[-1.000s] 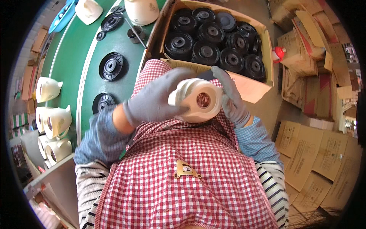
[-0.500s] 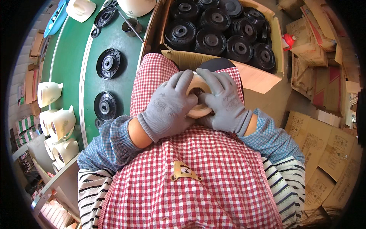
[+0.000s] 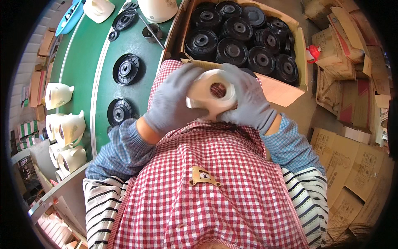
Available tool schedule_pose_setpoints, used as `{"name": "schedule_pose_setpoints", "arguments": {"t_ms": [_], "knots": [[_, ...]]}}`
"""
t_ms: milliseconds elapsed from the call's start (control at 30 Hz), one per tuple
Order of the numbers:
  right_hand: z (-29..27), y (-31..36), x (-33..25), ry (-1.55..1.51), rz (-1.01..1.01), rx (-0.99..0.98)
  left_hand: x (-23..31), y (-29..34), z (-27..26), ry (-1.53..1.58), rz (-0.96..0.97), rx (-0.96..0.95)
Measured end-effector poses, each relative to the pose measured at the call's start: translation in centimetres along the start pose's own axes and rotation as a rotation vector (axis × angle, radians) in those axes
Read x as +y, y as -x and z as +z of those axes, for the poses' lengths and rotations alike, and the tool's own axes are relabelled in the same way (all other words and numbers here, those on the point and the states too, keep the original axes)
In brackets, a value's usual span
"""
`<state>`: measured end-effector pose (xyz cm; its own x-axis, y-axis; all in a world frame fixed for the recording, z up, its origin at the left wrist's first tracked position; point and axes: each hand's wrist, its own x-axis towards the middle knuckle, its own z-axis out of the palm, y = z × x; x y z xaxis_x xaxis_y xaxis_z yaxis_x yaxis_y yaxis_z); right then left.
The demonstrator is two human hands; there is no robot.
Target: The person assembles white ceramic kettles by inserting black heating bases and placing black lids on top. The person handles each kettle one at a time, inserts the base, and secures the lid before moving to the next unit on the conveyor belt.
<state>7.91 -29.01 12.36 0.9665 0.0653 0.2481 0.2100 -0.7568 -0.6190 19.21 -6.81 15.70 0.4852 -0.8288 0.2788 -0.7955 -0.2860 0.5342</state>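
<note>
Above my lap, both gloved hands grip a cream plastic housing (image 3: 207,93) with a round hole through which red checked cloth shows. My left hand (image 3: 172,101) is wrapped round its left side, fingers curled over the top edge. On the other side my right hand (image 3: 248,99) clasps it, the fingers partly smeared by motion. The housing looks tilted, and its underside is hidden. Nearest to my left hand on the green bench lies a black ribbed disc (image 3: 120,111), with another black disc (image 3: 126,69) farther back.
A green bench (image 3: 76,76) runs along my left, bearing several cream kettle-like bodies (image 3: 68,128) and a metal cup (image 3: 152,33) with a rod across it. Ahead stands an open carton (image 3: 195,63) full of black discs (image 3: 232,50). Cardboard boxes (image 3: 352,162) are piled at right.
The cream housing has turned and tipped in my hands, so more of its side shows. My left hand has shifted left and the hands are farther apart. The head view has shifted slightly.
</note>
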Motion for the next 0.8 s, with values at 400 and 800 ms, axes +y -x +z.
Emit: {"name": "schedule_pose_setpoints", "arguments": {"t_ms": [400, 800], "knots": [[0.8, 4.0, -4.3, 0.218, 0.069, 0.019, -1.1, 4.5, 0.7, 0.622, -0.32, -0.291], [1.0, 4.3, -3.6, 0.141, 0.005, 0.006, 3.7, 1.6, -0.5, -0.161, 0.226, -0.218]]}}
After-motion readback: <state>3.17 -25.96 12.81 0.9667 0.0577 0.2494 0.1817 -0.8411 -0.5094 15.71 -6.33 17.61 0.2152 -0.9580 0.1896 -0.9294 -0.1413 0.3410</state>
